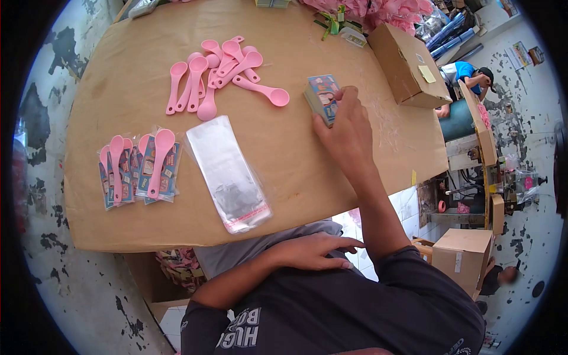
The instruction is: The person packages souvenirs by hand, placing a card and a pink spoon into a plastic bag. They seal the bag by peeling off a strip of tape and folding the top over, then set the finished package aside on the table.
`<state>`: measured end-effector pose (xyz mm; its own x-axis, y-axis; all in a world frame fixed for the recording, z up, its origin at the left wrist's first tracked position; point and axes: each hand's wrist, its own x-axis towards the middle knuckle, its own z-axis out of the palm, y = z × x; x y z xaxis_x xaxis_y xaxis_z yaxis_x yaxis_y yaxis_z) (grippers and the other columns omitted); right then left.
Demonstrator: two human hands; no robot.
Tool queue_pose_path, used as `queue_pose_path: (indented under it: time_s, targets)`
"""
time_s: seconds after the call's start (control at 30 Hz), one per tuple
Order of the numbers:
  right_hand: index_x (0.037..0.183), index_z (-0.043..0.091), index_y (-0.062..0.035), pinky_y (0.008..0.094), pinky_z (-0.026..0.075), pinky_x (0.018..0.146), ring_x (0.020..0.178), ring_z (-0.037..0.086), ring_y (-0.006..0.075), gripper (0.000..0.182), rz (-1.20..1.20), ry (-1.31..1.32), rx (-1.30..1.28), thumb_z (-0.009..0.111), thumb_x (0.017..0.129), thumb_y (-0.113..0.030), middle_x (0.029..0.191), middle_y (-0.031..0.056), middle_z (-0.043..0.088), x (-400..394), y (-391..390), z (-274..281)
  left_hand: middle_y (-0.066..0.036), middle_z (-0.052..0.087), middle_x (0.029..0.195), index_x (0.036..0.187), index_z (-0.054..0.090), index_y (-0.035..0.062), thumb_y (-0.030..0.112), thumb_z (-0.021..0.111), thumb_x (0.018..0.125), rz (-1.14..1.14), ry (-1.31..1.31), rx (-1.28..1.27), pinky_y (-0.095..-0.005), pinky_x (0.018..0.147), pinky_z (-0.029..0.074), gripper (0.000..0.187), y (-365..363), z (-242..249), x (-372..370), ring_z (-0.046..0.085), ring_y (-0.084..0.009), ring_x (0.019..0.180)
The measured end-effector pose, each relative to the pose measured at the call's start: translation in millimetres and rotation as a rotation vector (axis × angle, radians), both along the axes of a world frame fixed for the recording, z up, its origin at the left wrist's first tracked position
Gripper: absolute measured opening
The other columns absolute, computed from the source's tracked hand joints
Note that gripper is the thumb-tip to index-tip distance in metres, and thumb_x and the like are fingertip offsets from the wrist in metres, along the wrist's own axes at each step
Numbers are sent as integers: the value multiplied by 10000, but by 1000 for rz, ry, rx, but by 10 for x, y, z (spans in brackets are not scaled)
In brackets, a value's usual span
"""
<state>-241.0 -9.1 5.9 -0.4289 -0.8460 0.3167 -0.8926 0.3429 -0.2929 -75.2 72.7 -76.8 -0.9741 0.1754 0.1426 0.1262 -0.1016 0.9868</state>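
My right hand (pixel 349 130) is wrapped round a stack of printed cards (pixel 323 93) on the brown-covered table, thumb on the near side and fingers over the right edge. My left hand (pixel 316 251) rests against my body below the table edge, fingers apart, holding nothing. Between the hands and the left side lies a stack of clear plastic bags (pixel 228 171). Loose pink spoons (pixel 197 74) form a pile at the upper middle left. Packed bags, each with a pink spoon and a card (pixel 160 165), overlap at the left.
An open-flapped cardboard box (pixel 408 65) stands at the table's right back, beside green ties (pixel 333 23) and pink packages (pixel 384 12). A person in blue (pixel 464 74) sits at the far right. Another box (pixel 461 257) stands below right; a box of packages (pixel 177 269) is under the table.
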Motion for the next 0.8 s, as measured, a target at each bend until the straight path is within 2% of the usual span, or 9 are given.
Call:
queue_pose_path:
  time_s: [0.17,0.5,0.73,0.8]
  targets:
    - [1220,462,-29,484,491,884,1017,593,403,549,147,-38,-42,784,805,-187,1089,219,610,126,26,-1,-160,643,1375,1507,485,96,388,593,1041,24,-5,7,-409,1127,411,561,1,-25,34,580,-304,1314]
    - [1265,474,-24,479,516,843,997,603,380,610,174,10,-79,802,803,-251,1074,204,609,114,-51,-56,-158,632,1381,1513,481,77,376,599,1039,104,-34,-17,-403,1118,425,573,57,-52,214,590,-297,1298]
    - [1434,383,18,463,527,858,1016,621,391,851,253,85,-109,810,833,-407,1097,250,619,210,-174,-74,-138,645,1375,1530,460,62,344,611,1037,119,-50,-18,-401,1123,422,588,71,-29,223,589,-291,1300]
    - [1464,353,33,461,534,855,1003,640,399,898,311,84,-119,802,845,-436,1094,263,637,156,-157,33,-199,653,1349,1509,478,64,360,619,1024,175,20,-38,-418,1075,462,586,102,-42,218,627,-340,1256]
